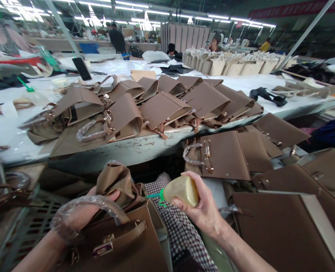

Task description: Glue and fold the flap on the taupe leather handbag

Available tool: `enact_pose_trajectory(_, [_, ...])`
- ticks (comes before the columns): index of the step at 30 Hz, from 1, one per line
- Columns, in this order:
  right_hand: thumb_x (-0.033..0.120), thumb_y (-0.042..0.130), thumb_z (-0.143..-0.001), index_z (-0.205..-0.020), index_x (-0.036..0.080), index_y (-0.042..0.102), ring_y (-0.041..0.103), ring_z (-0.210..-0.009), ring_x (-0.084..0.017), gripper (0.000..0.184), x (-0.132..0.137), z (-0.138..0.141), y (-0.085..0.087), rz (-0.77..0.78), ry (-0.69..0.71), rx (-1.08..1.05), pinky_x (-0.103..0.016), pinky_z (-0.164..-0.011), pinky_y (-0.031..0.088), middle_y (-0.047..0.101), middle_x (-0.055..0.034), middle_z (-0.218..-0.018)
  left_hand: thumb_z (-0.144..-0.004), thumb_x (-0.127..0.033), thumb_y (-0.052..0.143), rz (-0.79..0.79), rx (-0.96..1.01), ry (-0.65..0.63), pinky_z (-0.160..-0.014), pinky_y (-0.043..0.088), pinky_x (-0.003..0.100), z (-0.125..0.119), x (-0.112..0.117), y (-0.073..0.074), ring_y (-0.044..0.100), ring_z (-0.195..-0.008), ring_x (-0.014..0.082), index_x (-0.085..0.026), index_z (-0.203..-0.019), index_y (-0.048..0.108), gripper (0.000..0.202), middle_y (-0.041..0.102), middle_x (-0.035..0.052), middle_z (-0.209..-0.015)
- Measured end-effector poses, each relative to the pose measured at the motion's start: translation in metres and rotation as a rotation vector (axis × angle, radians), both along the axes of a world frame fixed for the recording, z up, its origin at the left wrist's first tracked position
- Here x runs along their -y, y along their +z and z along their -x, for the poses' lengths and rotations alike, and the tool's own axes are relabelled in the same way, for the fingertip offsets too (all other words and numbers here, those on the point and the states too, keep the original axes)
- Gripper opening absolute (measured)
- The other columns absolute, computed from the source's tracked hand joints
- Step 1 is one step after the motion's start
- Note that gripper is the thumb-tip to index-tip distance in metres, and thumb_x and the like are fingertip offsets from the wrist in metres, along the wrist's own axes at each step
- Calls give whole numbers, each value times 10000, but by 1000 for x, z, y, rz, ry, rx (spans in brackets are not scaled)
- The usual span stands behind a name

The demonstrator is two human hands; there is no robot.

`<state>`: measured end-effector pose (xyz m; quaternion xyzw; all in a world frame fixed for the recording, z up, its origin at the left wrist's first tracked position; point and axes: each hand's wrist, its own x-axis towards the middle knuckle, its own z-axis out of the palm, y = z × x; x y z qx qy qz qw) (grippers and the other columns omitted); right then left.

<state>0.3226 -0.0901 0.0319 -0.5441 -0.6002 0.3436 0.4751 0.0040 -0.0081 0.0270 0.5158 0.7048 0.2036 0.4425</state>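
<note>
My right hand (204,209) wraps a glue bottle (181,190), its nozzle pointing left toward the bag (122,241) my left hand (85,211) grips by the flap.

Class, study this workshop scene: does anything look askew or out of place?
Yes. Brown leather handbags lie toppled in a loose heap on the white worktable, several overhanging its chipped front edge instead of standing upright.

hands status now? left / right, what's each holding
Left hand: closed on the brown handbag, gripping near its plastic-wrapped handle.
Right hand: closed around a yellowish squeeze bottle, its green nozzle pointing toward the bag.
</note>
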Motion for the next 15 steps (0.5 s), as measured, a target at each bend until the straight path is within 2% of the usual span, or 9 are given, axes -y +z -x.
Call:
enact_pose_trajectory(1, [474,759,-799,-1252,251,478,599,-930,-206,577,-1,1,1,-7,11,15,-314,-830,501,618,-35,-1094,-596,-323,666,-1,9,-3,-943,493,245,-3,0,3,714,-1058,223,-223,-751,735,197,796,46,-980])
enact_pose_trajectory(2, [471,758,-802,-1253,251,476,600,-937,-207,575,-3,2,1,-11,20,33,-316,-834,501,619,-35,-1095,-599,-341,676,3,28,-5,-812,580,239,-6,1,6,721,-1038,210,-253,-728,707,159,794,43,-996])
enact_pose_trajectory(3, [468,755,-807,-1254,250,474,600,-943,-208,572,-3,2,1,-13,25,54,-319,-841,501,619,-36,-1097,-617,-381,690,10,54,-5,-914,513,227,-10,2,8,726,-1024,206,-209,-817,730,266,787,36,-1032])
enact_pose_trajectory(6, [464,745,-818,-1256,252,464,602,-951,-208,562,-4,1,1,-25,28,114,-324,-848,502,619,-35,-1100,-639,-475,740,30,140,-4,-911,570,270,-17,4,10,730,-1017,225,-230,-937,702,388,770,6,-1095])
enact_pose_trajectory(9, [445,737,-830,-1264,257,453,605,-977,-206,552,-3,-2,1,-45,32,152,-319,-858,500,617,-36,-1125,-623,-473,754,32,173,-5,-962,560,292,-19,5,11,708,-1066,241,-245,-967,674,420,783,3,-917])
enact_pose_trajectory(12, [409,732,-838,-1263,260,453,612,-990,-207,530,-1,-5,0,-36,47,185,-313,-853,502,616,-42,-1139,-574,-421,753,36,146,3,-1069,489,347,-19,5,16,662,-1147,271,-280,-841,649,320,750,-8,-760])
enact_pose_trajectory(15, [389,734,-837,-1257,260,457,615,-1021,-222,520,3,-7,-3,-23,67,218,-314,-840,509,615,-56,-1167,-522,-392,710,56,126,2,-1080,484,383,-23,3,21,654,-1148,317,-297,-672,596,210,760,23,-846])
